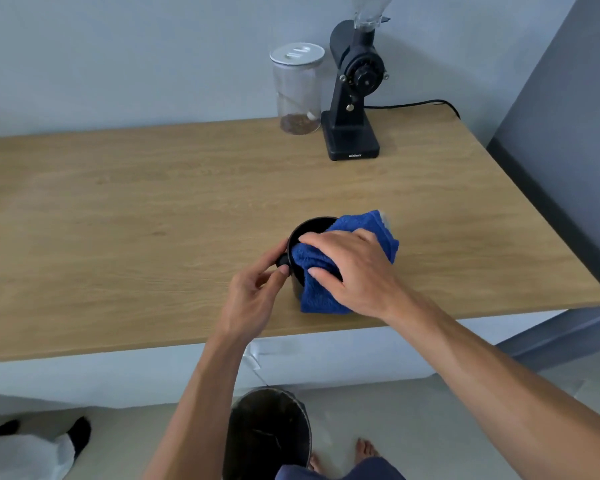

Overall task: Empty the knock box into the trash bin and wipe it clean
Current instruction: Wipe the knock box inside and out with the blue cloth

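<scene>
Knock box (300, 252): upright on table (125, 209), near front edge.
Left hand (253, 296): fingers pinching side knob.
Right hand (352, 268): pressing blue cloth (321, 296) into opening.
Handling: probably rigid, light; steady by knob.

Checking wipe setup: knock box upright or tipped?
Upright: knock box stands on the table, mouth up, blue cloth draped over its rim.
</scene>
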